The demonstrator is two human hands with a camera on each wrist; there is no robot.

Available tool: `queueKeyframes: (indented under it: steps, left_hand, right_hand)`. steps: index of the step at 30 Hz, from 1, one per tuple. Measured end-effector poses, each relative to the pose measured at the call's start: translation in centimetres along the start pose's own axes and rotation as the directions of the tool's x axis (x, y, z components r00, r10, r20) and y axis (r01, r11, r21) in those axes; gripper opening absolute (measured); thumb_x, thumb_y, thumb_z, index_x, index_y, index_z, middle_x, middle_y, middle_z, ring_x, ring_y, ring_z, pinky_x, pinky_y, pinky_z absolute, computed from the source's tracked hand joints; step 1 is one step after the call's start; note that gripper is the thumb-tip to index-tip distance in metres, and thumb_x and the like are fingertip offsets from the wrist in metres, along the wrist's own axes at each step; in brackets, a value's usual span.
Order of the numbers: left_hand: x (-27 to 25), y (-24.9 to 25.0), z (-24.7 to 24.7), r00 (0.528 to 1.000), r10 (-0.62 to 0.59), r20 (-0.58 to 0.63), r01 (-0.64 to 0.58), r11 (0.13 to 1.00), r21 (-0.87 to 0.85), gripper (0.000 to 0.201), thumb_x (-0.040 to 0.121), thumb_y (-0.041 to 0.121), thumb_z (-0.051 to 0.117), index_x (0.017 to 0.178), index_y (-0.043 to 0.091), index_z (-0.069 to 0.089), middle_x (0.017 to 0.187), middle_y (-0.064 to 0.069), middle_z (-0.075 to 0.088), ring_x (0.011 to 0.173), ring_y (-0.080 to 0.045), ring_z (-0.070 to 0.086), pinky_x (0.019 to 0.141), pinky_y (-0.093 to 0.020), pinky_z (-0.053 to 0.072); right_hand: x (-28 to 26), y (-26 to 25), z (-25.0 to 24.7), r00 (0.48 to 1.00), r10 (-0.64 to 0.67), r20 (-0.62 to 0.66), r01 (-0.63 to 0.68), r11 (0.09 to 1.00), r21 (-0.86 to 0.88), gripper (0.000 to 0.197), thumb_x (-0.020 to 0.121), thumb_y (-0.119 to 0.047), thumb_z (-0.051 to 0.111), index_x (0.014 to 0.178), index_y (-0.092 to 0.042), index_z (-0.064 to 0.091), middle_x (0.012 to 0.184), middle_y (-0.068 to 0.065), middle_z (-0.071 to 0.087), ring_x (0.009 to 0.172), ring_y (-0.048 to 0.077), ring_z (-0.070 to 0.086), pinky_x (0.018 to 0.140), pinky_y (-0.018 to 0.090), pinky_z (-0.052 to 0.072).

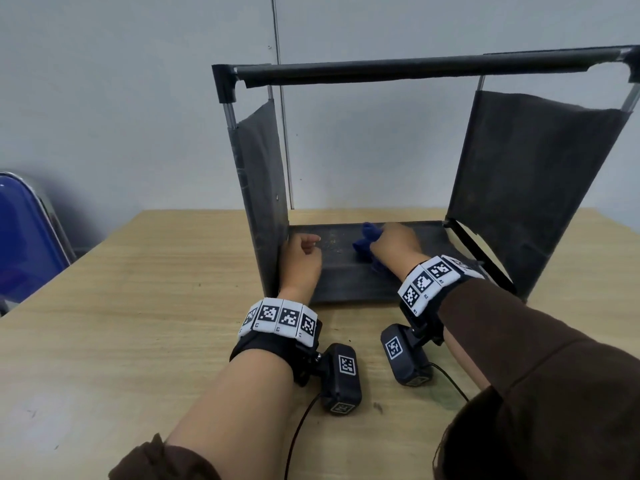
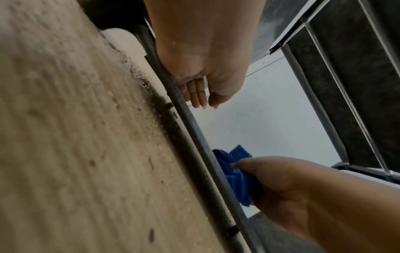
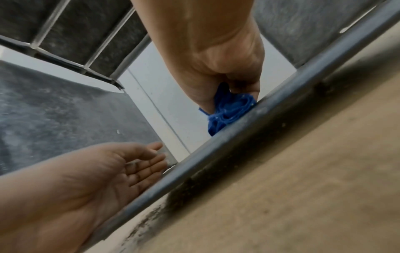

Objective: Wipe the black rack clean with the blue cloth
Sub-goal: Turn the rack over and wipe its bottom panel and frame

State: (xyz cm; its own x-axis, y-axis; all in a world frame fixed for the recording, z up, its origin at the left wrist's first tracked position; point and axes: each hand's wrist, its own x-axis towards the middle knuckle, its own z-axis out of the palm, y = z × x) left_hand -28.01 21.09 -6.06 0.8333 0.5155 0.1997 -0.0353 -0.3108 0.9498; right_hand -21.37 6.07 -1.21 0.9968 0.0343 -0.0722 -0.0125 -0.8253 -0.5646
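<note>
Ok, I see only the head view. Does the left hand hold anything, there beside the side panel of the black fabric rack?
Observer: No. In the right wrist view the left hand shows an open, empty palm with straight fingers.
Operator: And how does the right hand hold the cloth?
Observer: The right hand pinches the crumpled blue cloth from above, with its fingertips curled into the bunch.
Operator: Is there dirt that I miss near the front?
Observer: Yes. The left wrist view shows dark speckles on the wooden table, in a band along the black rack's front rail.
</note>
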Motion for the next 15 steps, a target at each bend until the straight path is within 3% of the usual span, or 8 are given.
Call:
queueKeyframes:
  steps: [2,5,7,8,10,12,15]
  left_hand:
    - [-0.1,-0.3,0.0,1.0,0.004,-0.007,-0.004,1.0,0.011,0.027,0.09,0.006,0.048,0.11,0.018,0.06,0.121,-0.001,0.058,0.104,-0.01,0.055,0.086,-0.021,0.041]
    - [-0.1,-0.4,0.1,1.0,0.015,-0.008,-0.014,1.0,0.009,0.027,0.089,0.005,0.047,0.109,0.017,0.06,0.122,-0.003,0.057,0.104,-0.011,0.055,0.088,-0.023,0.043]
    - [-0.2,-0.4,0.0,1.0,0.024,-0.015,-0.023,1.0,0.016,0.027,0.089,0.005,0.048,0.11,0.014,0.06,0.121,-0.003,0.058,0.104,-0.012,0.055,0.092,-0.026,0.045]
    - [-0.2,-0.4,0.0,0.999,0.029,-0.018,-0.028,0.999,0.023,0.027,0.089,0.005,0.048,0.11,0.014,0.06,0.121,-0.003,0.058,0.104,-0.012,0.055,0.092,-0.026,0.045]
    - [-0.3,-0.3,0.0,0.999,0.038,-0.019,-0.038,0.999,0.036,0.027,0.088,0.005,0.048,0.11,0.013,0.061,0.12,-0.002,0.058,0.103,-0.012,0.055,0.09,-0.024,0.044]
    - [-0.3,-0.3,0.0,0.999,0.038,-0.018,-0.037,0.998,0.042,0.028,0.088,0.005,0.048,0.111,0.013,0.062,0.12,-0.001,0.057,0.102,-0.011,0.055,0.089,-0.022,0.042]
    - [-0.3,-0.2,0.0,0.999,0.031,-0.02,-0.03,0.999,0.035,0.028,0.088,0.005,0.048,0.111,0.013,0.062,0.12,0.0,0.058,0.104,-0.011,0.055,0.092,-0.024,0.044]
  right_hand:
    - [0.1,-0.8,1.1,0.995,-0.082,0.048,0.078,0.993,0.09,0.024,0.091,-0.018,0.055,0.108,-0.005,0.066,0.093,0.011,0.069,0.083,0.026,0.067,0.065,0.027,0.053]
    - [0.7,-2.1,2.1,0.988,-0.094,0.122,0.039,0.919,0.392,0.012,0.08,-0.014,0.062,0.088,-0.006,0.067,0.098,0.019,0.069,0.09,0.032,0.067,0.082,0.045,0.057]
    - [2.6,-2.4,2.2,0.995,-0.052,0.085,0.004,0.876,0.483,0.026,0.068,-0.019,0.062,0.087,-0.003,0.066,0.101,0.024,0.069,0.093,0.036,0.068,0.083,0.053,0.056]
    - [2.7,-2.6,1.7,0.997,-0.056,0.045,0.028,0.882,0.47,0.033,0.068,-0.021,0.059,0.094,-0.001,0.065,0.102,0.022,0.069,0.094,0.036,0.067,0.082,0.05,0.057]
    - [1.9,-3.0,0.1,0.998,-0.057,-0.035,0.065,0.953,0.297,0.028,0.082,-0.015,0.052,0.107,-0.002,0.06,0.102,0.014,0.063,0.098,0.032,0.062,0.079,0.035,0.051]
    - [1.8,-2.9,-0.5,0.996,-0.07,-0.057,0.077,0.987,0.14,0.027,0.093,-0.011,0.046,0.117,-0.008,0.057,0.109,0.012,0.058,0.105,0.032,0.058,0.08,0.032,0.046]
    - [1.7,-3.2,0.2,0.987,-0.116,0.108,0.132,0.979,-0.153,0.033,0.09,-0.015,0.057,0.122,-0.012,0.06,0.123,0.011,0.061,0.112,0.033,0.059,0.087,0.033,0.047]
